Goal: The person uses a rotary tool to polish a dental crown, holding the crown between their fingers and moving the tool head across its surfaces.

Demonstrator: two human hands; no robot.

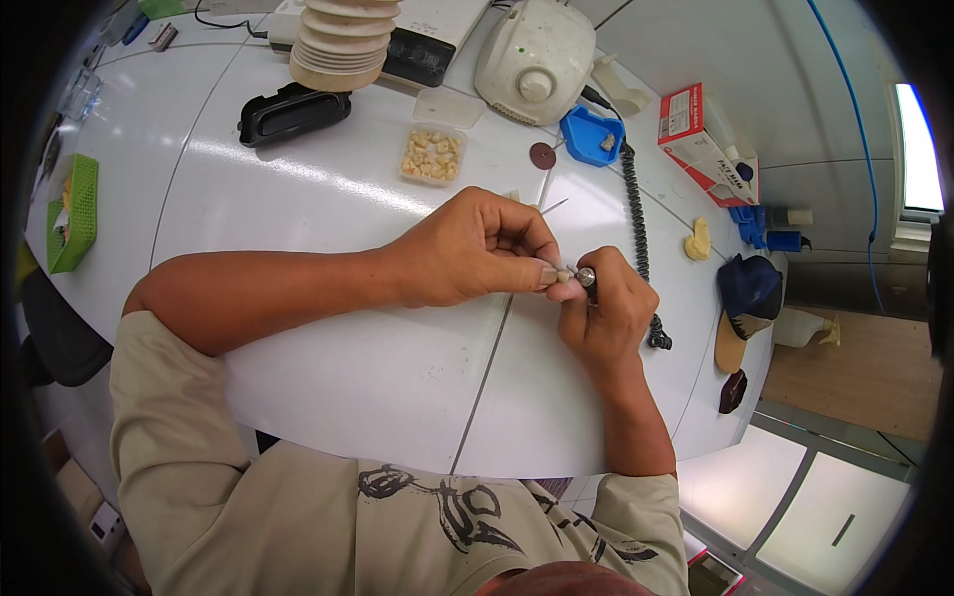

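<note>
Over the white tabletop, my left hand (462, 253) is closed, pinching a small pale piece (563, 277) between thumb and fingers. My right hand (614, 310) is wrapped round a rotary handpiece (587, 278), whose metal nose shows at the fingers. The handpiece tip is close against the pale piece; fingers hide whether they touch. Beyond my hands lies a thin pointed metal tool (555, 207). Farther off, a clear plastic box (407, 179) with its lid open holds several small cream-coloured pieces (434, 151).
A black coiled cord (637, 209) runs along my right side near a white control unit (517, 60). A blue tray (581, 124), dark red disc (542, 156), black case (293, 114) and corrugated hose (343, 40) stand beyond. Green basket (84, 223) left; carton (691, 129) and cap (747, 288) right.
</note>
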